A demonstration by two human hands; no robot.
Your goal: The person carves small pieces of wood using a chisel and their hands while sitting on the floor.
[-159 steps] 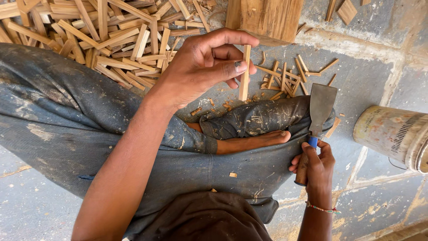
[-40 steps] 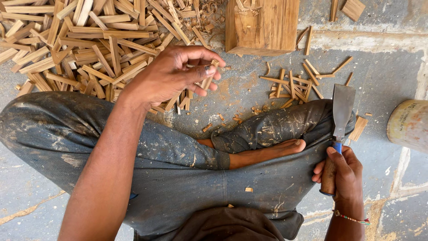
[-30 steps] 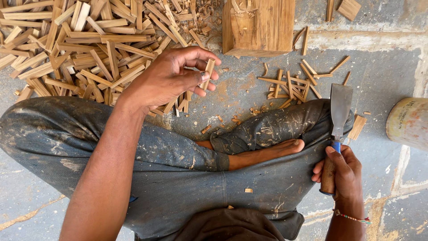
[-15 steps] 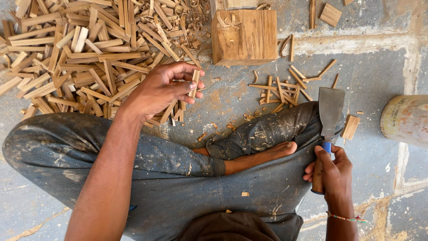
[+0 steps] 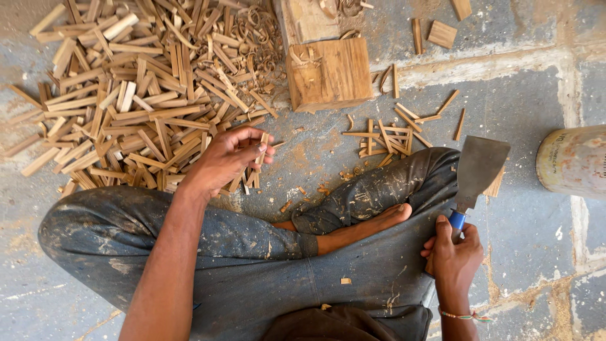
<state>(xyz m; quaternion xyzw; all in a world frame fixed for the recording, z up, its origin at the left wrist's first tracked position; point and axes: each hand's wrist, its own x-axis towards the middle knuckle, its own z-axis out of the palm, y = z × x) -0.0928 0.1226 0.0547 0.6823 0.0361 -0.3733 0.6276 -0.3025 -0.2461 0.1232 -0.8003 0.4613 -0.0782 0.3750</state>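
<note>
My left hand [image 5: 230, 156] reaches forward over the edge of a big pile of split wooden sticks [image 5: 136, 95] and pinches one short stick [image 5: 260, 151] between its fingertips. My right hand [image 5: 456, 252] rests by my right knee, gripping the blue-collared handle of a broad flat metal blade [image 5: 478, 169] that points away from me. I sit cross-legged in dusty grey trousers [image 5: 189, 246], one bare foot [image 5: 369, 224] showing between my legs.
A square wooden block [image 5: 329, 74] stands on the stone floor ahead of me, with curled shavings behind it. A small heap of thin sticks [image 5: 388, 136] lies beyond my right knee. A cylindrical tin [image 5: 571, 161] lies on its side at the right edge.
My left hand has come down from in front of me to the edge of the stick pile, still holding a stick. The right hand with the blade has stayed put.
</note>
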